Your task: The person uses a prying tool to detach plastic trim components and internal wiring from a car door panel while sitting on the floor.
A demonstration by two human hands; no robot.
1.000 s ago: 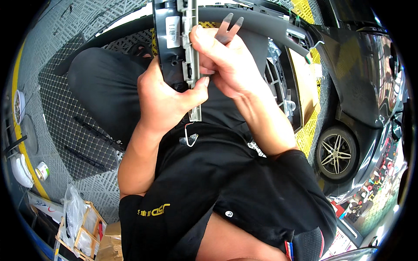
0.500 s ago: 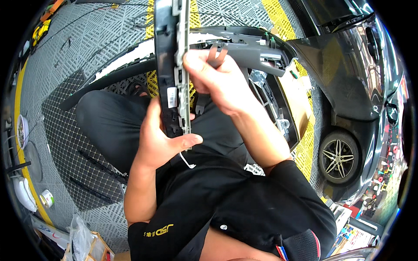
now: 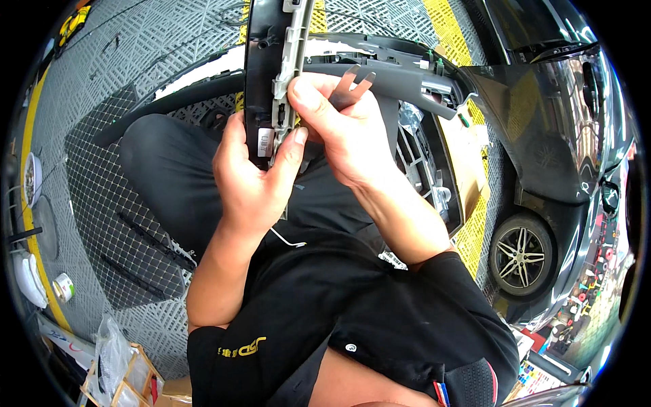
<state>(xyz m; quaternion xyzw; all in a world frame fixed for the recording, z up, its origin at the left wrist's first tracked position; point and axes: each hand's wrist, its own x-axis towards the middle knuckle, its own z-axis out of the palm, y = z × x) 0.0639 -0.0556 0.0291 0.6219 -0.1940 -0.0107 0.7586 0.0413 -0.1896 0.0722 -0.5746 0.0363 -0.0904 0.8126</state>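
A long black plastic trim panel (image 3: 263, 74) stands nearly upright in front of me, with a light grey clip strip (image 3: 290, 61) running along its right edge. My left hand (image 3: 251, 183) is closed round the panel's lower end, its thumb pressed on the strip. My right hand (image 3: 349, 146) holds a forked metal pry tool (image 3: 351, 91), whose two prongs stick out above the knuckles. The right thumb and fingers touch the strip's right side, just above the left thumb. A white label (image 3: 264, 142) is on the panel beside the left hand.
Beyond my knees lies a large dark bumper (image 3: 380, 78). To the right stands a dark car with its wheel (image 3: 521, 254); an open cardboard box (image 3: 471, 169) is nearer. A black mesh mat (image 3: 102, 203) covers floor at left. A wooden crate (image 3: 139, 373) sits lower left.
My left hand has slid up along the panel, its thumb now close to my right hand. The right hand, with the pry tool, has shifted slightly right.
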